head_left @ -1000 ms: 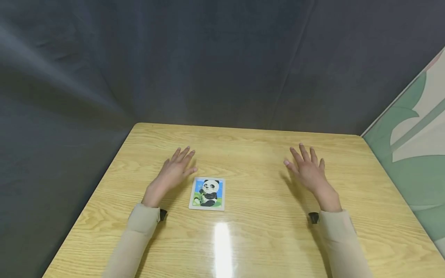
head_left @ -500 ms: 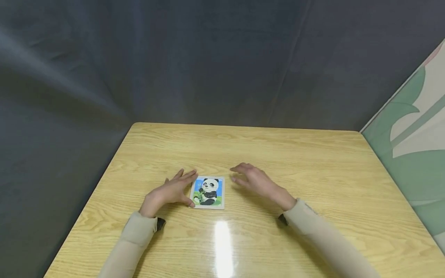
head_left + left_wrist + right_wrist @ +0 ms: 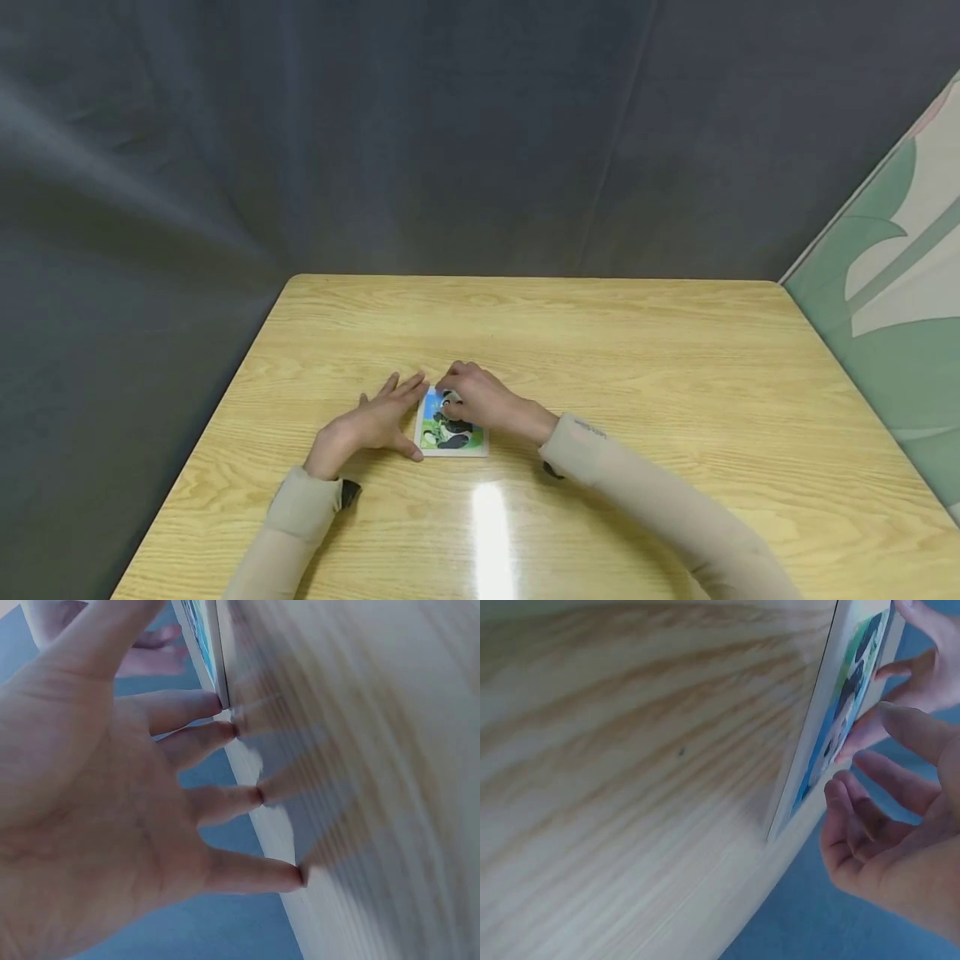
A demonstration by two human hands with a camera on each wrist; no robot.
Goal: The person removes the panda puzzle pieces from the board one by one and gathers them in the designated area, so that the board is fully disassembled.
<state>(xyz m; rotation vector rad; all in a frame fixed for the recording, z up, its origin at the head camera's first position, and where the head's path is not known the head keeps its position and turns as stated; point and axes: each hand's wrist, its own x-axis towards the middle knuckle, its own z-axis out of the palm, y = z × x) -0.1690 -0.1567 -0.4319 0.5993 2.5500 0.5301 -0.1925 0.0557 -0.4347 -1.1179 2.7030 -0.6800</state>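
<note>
Though beside dark cloth (image 3: 450,133), bright wooden table (image 3: 645,358), panda picture (image 3: 453,437) atop, left grip (image 3: 377,422) splayed, right grip (image 3: 489,400) loosely bent, both unclenched.

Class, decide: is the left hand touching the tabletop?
Touching: the left wrist view shows the left hand with fingertips meeting the tabletop, no gap visible.

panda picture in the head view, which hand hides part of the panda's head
The right hand, which is over the upper part of the panda picture; the left hand spreads along the left edge instead.
</note>
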